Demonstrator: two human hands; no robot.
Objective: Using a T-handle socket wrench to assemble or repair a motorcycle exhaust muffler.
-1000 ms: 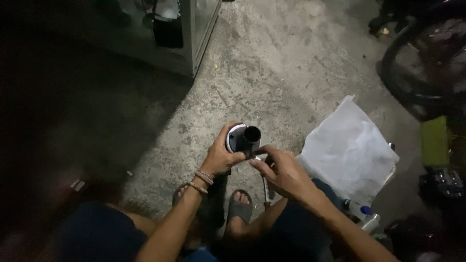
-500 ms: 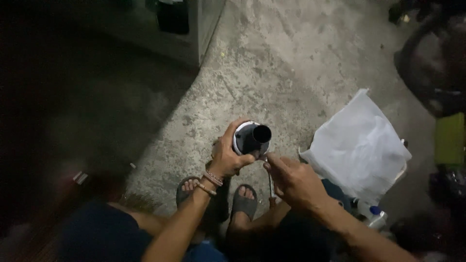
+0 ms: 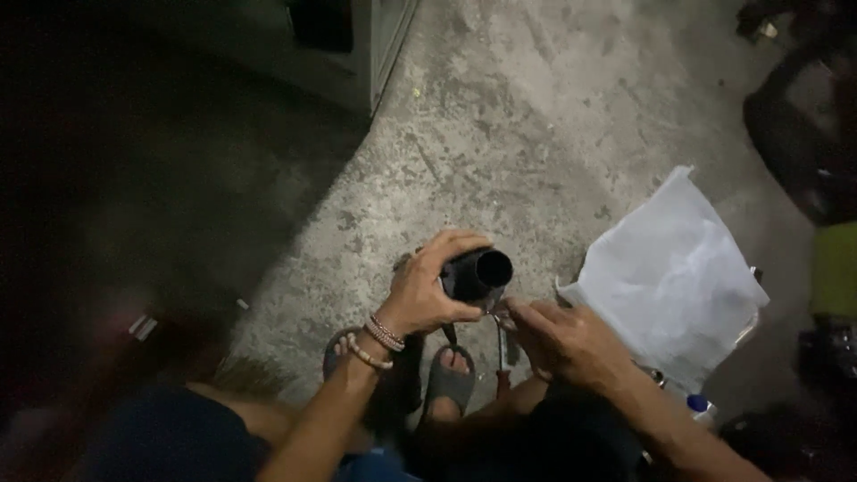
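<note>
Two hands meet over the concrete floor (image 3: 536, 134), just left of a white sheet (image 3: 669, 277). Left hand (image 3: 428, 290) wraps fully around a black tube (image 3: 478, 275), open end up. Right hand (image 3: 558, 339) touches beneath its rim, fingers (image 3: 522, 314) pinched together; what they pinch is unclear.

Single view only: head-worn camera, looking steeply down from above the person's own lap toward the concrete floor (image 3: 553, 116). Lens sits close to the body; forearms enter from the bottom edge and both hands fall just below frame centre, left hand (image 3: 428, 290) and right hand (image 3: 562, 344) near each other. Sandalled feet (image 3: 446, 379) lie directly under the hands, so the axis is near vertical, tilted slightly forward. Far floor fills the upper frame; left third is in deep shadow. A white sheet (image 3: 669, 268) marks the right side. No second view to overlap with.
</note>
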